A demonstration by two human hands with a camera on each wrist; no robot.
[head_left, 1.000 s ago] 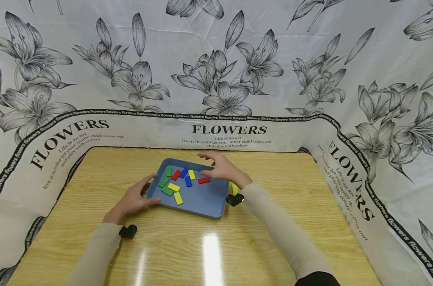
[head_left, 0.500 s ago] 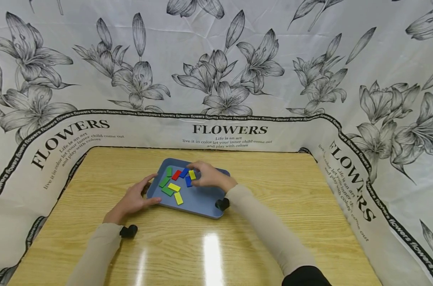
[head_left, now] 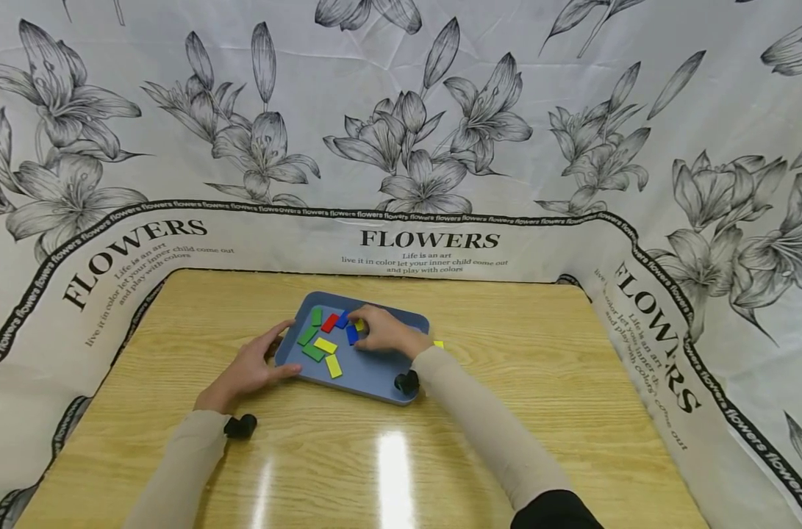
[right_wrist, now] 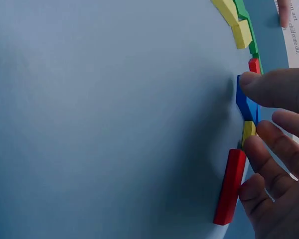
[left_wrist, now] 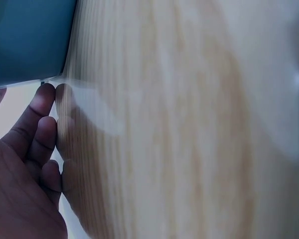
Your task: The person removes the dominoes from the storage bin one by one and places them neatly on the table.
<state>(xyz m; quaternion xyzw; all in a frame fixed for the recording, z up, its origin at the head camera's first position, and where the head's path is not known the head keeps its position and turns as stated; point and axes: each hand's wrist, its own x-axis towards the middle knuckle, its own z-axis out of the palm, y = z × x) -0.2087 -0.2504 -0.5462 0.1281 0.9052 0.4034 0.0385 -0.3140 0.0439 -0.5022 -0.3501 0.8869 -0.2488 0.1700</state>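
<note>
A blue-grey tray (head_left: 367,376) lies on the table, slightly turned. My left hand (head_left: 248,371) grips its left end, thumb on the front rim and fingers round the side; the left wrist view shows curled fingers (left_wrist: 42,134) beside the tray's corner. Inside the tray, my right hand (head_left: 389,332) reaches down over a blue block (head_left: 352,336) and a yellow block (head_left: 359,325). In the right wrist view its thumb is at the blue block, with the other fingers spread apart from it. A red block (right_wrist: 230,186) lies by the little finger.
Green blocks (head_left: 308,336), a red block (head_left: 330,322) and yellow blocks (head_left: 333,366) lie in the tray's left half. Something yellow (head_left: 438,344) shows on the table right of the tray. A flower-printed cloth (head_left: 427,242) stands behind the wooden table (head_left: 308,455).
My right hand has moved left and down from the tray's right part to the blue and yellow blocks, covering the right-hand red block in the head view. The left hand has stayed put.
</note>
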